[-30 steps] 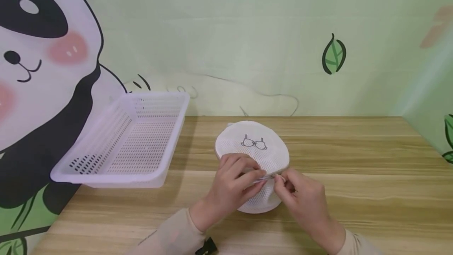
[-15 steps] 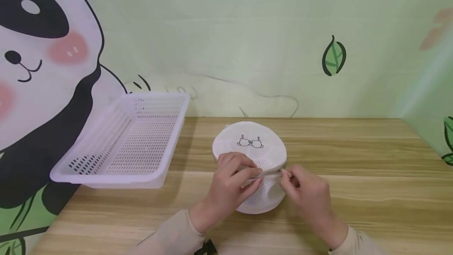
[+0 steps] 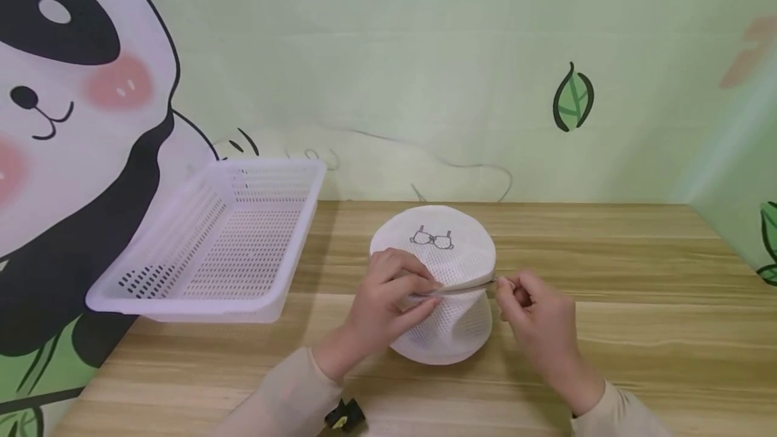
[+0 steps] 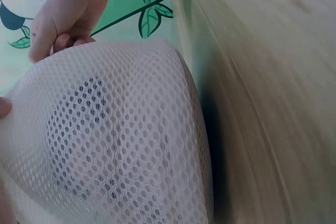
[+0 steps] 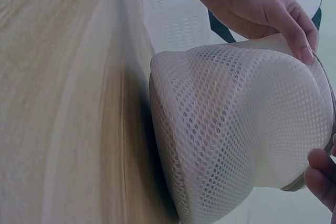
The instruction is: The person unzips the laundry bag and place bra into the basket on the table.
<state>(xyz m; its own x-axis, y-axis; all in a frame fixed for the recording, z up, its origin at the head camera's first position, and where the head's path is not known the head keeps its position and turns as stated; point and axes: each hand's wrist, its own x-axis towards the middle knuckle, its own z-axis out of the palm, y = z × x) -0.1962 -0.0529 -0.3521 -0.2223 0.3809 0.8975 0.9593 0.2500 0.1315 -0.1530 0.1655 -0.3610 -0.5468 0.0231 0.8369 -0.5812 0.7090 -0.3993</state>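
A round white mesh laundry bag with a bra drawn on its top stands on the wooden table. Its zipper runs round the side facing me. My left hand pinches the zipper edge near the front middle, between thumb and fingers. At the right end of the visible zipper, my right hand pinches what looks like the pull, which its fingers mostly hide. Through the mesh in the left wrist view, a dark patch shows; I cannot tell what it is. The right wrist view shows the bag's side bulging and creased.
Left of the bag sits a white perforated plastic basket. A small black object lies by my left sleeve at the front. Behind the table rises a green backdrop with a panda and leaves.
My right hand has moved rightward and slightly up along the zipper, away from the left hand. The left hand has shifted slightly left and up, still pinching the edge.
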